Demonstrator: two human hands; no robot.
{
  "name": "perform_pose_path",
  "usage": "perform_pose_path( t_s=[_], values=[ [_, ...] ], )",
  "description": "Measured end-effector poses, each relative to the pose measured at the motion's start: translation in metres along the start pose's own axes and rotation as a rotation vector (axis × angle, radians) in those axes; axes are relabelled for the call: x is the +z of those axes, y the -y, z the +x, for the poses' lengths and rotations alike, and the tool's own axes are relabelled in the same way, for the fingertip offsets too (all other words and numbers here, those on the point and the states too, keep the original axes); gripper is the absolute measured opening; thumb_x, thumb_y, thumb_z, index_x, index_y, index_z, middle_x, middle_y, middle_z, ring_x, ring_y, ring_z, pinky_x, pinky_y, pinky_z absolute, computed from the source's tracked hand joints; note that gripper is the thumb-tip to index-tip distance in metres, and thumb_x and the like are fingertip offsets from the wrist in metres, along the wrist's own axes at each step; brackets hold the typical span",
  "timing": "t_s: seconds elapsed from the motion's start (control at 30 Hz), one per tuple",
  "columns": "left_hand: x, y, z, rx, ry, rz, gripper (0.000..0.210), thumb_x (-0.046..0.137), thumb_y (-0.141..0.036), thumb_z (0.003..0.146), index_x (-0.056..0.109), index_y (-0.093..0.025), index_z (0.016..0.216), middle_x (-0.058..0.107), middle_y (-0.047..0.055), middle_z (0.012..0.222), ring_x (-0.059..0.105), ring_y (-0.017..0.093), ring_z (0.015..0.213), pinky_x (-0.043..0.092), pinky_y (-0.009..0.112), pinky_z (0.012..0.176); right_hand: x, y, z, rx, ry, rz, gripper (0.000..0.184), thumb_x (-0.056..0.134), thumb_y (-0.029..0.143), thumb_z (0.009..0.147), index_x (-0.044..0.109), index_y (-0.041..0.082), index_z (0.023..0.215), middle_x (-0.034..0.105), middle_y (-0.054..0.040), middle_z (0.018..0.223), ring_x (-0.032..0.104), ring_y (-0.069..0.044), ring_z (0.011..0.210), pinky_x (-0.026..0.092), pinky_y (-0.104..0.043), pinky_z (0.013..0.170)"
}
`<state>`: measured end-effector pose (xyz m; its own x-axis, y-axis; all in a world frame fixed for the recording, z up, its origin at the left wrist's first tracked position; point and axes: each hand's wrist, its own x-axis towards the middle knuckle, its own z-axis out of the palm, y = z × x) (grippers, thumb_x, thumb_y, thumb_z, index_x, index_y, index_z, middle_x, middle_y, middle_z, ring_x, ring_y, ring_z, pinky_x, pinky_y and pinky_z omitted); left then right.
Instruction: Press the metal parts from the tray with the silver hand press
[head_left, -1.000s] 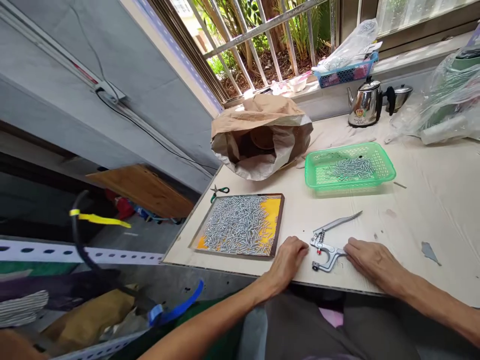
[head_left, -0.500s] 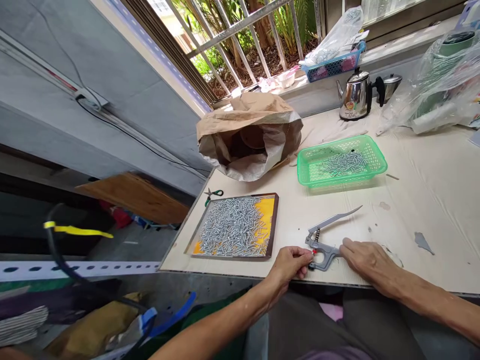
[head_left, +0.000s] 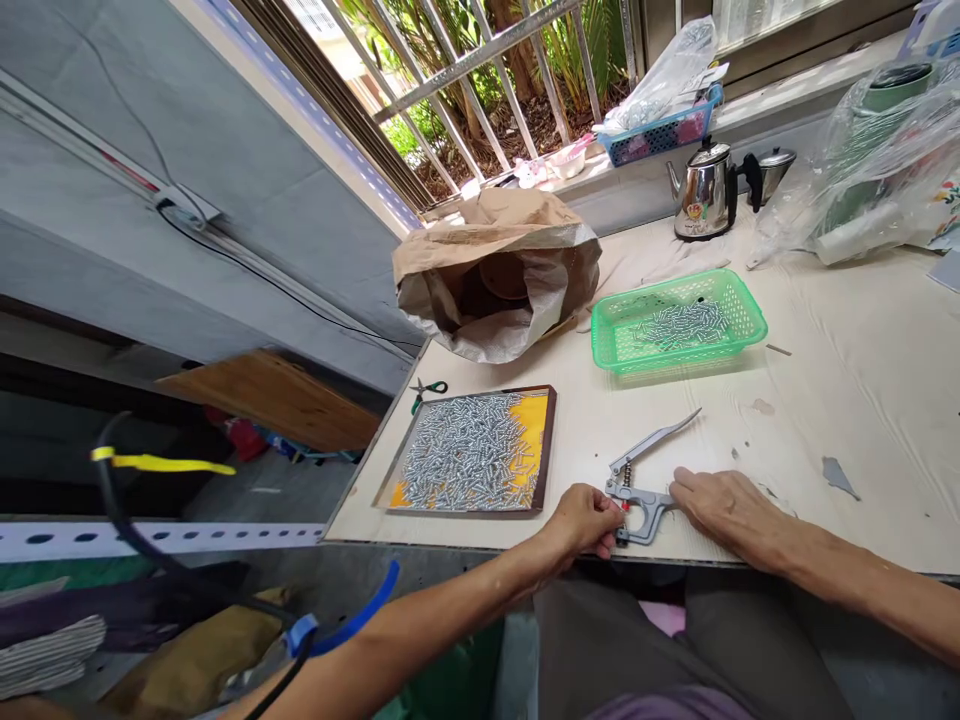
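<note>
Grey metal hand-press pliers (head_left: 649, 508) with a coil spring and a small red part lie near the table's front edge, one long handle raised. My left hand (head_left: 585, 518) is pinched at the left end of their jaw; whatever is between the fingertips is too small to make out. My right hand (head_left: 724, 508) is closed around the right end of the pliers' lower handle, which it mostly covers. To the left lies a shallow tray (head_left: 550, 450) with a yellow bottom, spread with many small silver ribbed metal pieces (head_left: 465, 450).
A green plastic basket (head_left: 604, 345) holds more small metal pieces. Behind the tray stands an open brown paper sack (head_left: 495, 230), with green-handled scissors (head_left: 429, 388) at the tray's corner. A steel kettle (head_left: 705, 195) and a plastic-wrapped green flask (head_left: 874, 150) stand at the back.
The view has shifted slightly. Both hands keep nearly the same hold at the pliers, whose raised handle still stands apart from the frame.
</note>
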<state>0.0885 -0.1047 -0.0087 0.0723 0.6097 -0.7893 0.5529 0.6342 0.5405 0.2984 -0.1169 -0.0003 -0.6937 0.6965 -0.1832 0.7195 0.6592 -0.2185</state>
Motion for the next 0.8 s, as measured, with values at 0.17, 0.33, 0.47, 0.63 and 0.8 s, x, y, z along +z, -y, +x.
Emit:
perform_pose_path(
  t_s=[0.17, 0.33, 0.47, 0.63, 0.8],
  values=[
    [-0.005, -0.01, 0.005, 0.016, 0.013, 0.151, 0.019, 0.058, -0.015, 0.068, 0.051, -0.015, 0.05, 0.043, -0.007, 0.035, 0.041, 0.007, 0.033, 0.037, 0.019, 0.039, -0.001, 0.0, 0.001, 0.021, 0.022, -0.031, 0.021, 0.044, 0.0, 0.078, 0.049, 0.02, 0.083, 0.054, -0.0022, 0.085, 0.053, -0.016, 0.065, 0.021, -0.03, 0.05],
    [-0.008, -0.011, 0.005, -0.012, 0.066, 0.172, 0.019, 0.059, -0.014, 0.064, 0.048, -0.016, 0.048, 0.039, -0.009, 0.033, 0.039, 0.007, 0.033, 0.036, 0.018, 0.038, 0.007, -0.001, 0.003, 0.031, -0.006, -0.033, 0.022, 0.044, -0.001, 0.077, 0.05, 0.019, 0.084, 0.052, -0.0019, 0.082, 0.051, -0.015, 0.062, 0.025, -0.029, 0.052],
    [-0.004, -0.006, 0.004, -0.047, 0.018, 0.145, 0.017, 0.062, -0.018, 0.064, 0.051, -0.015, 0.051, 0.041, -0.009, 0.034, 0.041, 0.007, 0.033, 0.037, 0.018, 0.038, 0.01, -0.003, 0.003, 0.019, 0.016, -0.023, 0.023, 0.045, -0.001, 0.076, 0.051, 0.019, 0.086, 0.052, -0.0031, 0.085, 0.053, -0.017, 0.067, 0.03, -0.029, 0.053],
    [0.0, 0.0, 0.001, -0.055, 0.002, 0.089, 0.019, 0.066, -0.023, 0.065, 0.054, -0.014, 0.053, 0.043, -0.007, 0.035, 0.04, 0.007, 0.032, 0.037, 0.018, 0.036, 0.012, -0.019, 0.003, -0.016, -0.143, 0.099, 0.019, 0.054, 0.028, 0.085, 0.054, 0.021, 0.103, 0.056, -0.0081, 0.104, 0.055, -0.021, 0.087, 0.042, -0.032, 0.069],
    [0.001, 0.0, -0.003, -0.039, 0.004, 0.037, 0.027, 0.069, -0.025, 0.066, 0.051, -0.015, 0.049, 0.04, -0.008, 0.032, 0.034, 0.004, 0.028, 0.033, 0.015, 0.032, 0.009, -0.043, 0.012, 0.029, -0.219, -0.037, 0.094, 0.073, 0.058, 0.06, 0.038, 0.013, 0.135, 0.033, -0.0255, 0.142, 0.03, -0.041, 0.129, 0.028, -0.057, 0.097]
  ],
)
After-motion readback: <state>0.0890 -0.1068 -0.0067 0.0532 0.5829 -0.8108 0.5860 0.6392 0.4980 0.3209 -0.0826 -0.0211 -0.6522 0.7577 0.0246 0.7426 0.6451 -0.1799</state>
